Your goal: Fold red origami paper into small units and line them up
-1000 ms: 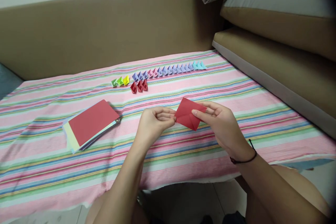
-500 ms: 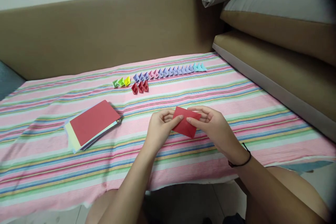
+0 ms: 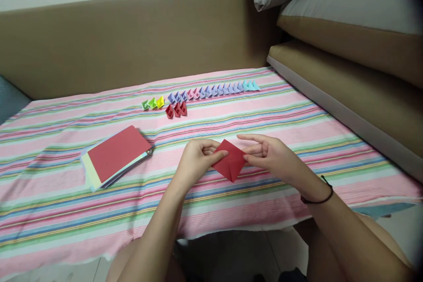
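A folded red paper (image 3: 229,163), now a small diamond shape, is held between both hands just above the striped cloth (image 3: 297,141). My left hand (image 3: 196,161) pinches its left corner with thumb and fingers closed. My right hand (image 3: 272,156) grips its right corner, with the index finger stretched out above it. A black band circles the right wrist.
A stack of coloured paper sheets (image 3: 115,155), red on top, lies to the left. A row of several small folded paper pieces (image 3: 205,91) in green, yellow, purple, pink and blue runs across the far cloth, with three red ones (image 3: 176,109) in front. Brown cushions (image 3: 346,79) border the right.
The red paper went from an open, larger shape to a compact folded diamond and dropped lower toward the cloth. Both hands moved closer together and slightly down.
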`<state>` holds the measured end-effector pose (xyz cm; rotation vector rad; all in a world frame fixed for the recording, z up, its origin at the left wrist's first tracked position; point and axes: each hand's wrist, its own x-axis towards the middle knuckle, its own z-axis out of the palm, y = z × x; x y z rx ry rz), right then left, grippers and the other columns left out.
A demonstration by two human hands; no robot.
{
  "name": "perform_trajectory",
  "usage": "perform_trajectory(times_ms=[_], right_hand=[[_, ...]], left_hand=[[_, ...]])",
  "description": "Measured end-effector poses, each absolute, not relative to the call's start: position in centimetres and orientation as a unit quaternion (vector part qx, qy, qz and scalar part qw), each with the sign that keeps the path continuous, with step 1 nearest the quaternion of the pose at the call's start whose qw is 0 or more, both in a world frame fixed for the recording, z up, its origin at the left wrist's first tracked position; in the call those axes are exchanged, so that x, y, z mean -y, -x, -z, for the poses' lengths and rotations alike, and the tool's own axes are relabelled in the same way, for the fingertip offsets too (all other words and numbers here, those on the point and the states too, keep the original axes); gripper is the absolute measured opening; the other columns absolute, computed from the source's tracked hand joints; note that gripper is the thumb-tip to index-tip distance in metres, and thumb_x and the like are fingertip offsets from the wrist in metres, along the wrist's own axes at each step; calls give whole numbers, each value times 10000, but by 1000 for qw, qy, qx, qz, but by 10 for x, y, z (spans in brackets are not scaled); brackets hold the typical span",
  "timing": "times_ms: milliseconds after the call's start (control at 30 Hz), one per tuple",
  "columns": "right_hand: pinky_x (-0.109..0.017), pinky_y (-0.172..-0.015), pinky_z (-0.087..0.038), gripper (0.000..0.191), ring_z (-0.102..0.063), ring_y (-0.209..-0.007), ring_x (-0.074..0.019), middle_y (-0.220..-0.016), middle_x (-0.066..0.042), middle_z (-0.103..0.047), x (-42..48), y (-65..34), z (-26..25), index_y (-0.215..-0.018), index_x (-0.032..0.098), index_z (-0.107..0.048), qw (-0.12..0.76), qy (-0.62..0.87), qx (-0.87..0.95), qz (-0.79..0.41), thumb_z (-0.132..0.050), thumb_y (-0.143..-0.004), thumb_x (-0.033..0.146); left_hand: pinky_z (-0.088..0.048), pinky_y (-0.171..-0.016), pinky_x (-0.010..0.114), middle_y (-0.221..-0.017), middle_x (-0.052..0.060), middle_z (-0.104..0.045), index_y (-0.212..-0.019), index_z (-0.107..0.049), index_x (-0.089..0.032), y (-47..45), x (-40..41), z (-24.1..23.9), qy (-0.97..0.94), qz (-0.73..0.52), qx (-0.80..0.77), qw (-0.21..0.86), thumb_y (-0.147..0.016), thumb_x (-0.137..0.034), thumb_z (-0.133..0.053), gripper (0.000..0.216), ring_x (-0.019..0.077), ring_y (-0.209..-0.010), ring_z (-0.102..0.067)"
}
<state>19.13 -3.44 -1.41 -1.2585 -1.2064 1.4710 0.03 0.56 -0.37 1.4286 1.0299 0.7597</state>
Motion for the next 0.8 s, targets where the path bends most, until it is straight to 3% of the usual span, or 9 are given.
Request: perform_trajectory(times_ms=[200, 367, 433, 500, 600, 700, 800], right_hand=[[-414, -902, -518, 399, -681, -942, -219, -987, -47, -726, 35, -196, 7, -1182, 220, -534, 438, 440, 476, -623, -616, -793, 256], [-356, -774, -558, 343, -685, -860, -210, -948, -59, -717, 33, -187, 13, -1050, 184, -599, 482, 462, 488, -562, -688, -747, 318], [-304, -676, -557, 223, -679, -765, -189, -833, -44, -710, 32, -181, 17, -886, 176, -625, 510, 489, 503, -497, -705, -729, 313], [-287, -613, -548, 141, -664, -696, -173, -758, -26, -690, 33, -176, 21, -820, 187, -616, 532, 505, 531, -424, -669, -763, 304], [-318, -682, -551, 41, -657, -764, -181, -820, -38, -686, 37, -167, 23, -843, 197, -623, 539, 513, 627, -231, -600, -812, 211], [-384, -849, -521, 151, -632, -959, -221, -974, -82, -691, 41, -161, 27, -934, 182, -627, 501, 474, 724, -16, -568, -813, 115], [-432, -932, -485, 216, -598, -1063, -253, -1046, -108, -687, 42, -159, 31, -1018, 160, -616, 448, 441, 774, 78, -582, -812, 105]], left_hand=[[-478, -602, 234, -741, 63, -710, -803, -695, -134, 2, -9, 6, -590, -349, -425, 591, -674, -318, -737, 229, 163, -659, -644], [-465, -613, 226, -701, 45, -684, -819, -674, -123, -3, -12, 14, -574, -377, -400, 607, -746, -335, -667, 224, 137, -641, -617], [-480, -649, 249, -758, 59, -684, -871, -658, -123, -6, -12, 18, -578, -396, -399, 591, -760, -330, -648, 235, 152, -687, -624], [-482, -722, 274, -854, 63, -670, -903, -631, -141, -10, -10, 22, -590, -455, -435, 506, -721, -304, -687, 251, 163, -769, -619], [-454, -782, 277, -860, 39, -632, -853, -602, -163, -17, -6, 26, -595, -514, -475, 395, -686, -283, -719, 236, 155, -805, -582], [-457, -742, 269, -789, 32, -628, -826, -612, -156, -25, -1, 28, -542, -489, -403, 552, -795, -379, -599, 226, 142, -742, -577], [-451, -667, 237, -710, 0, -612, -801, -619, -160, -29, 2, 28, -457, -483, -350, 660, -831, -455, -533, 308, 113, -645, -549]])
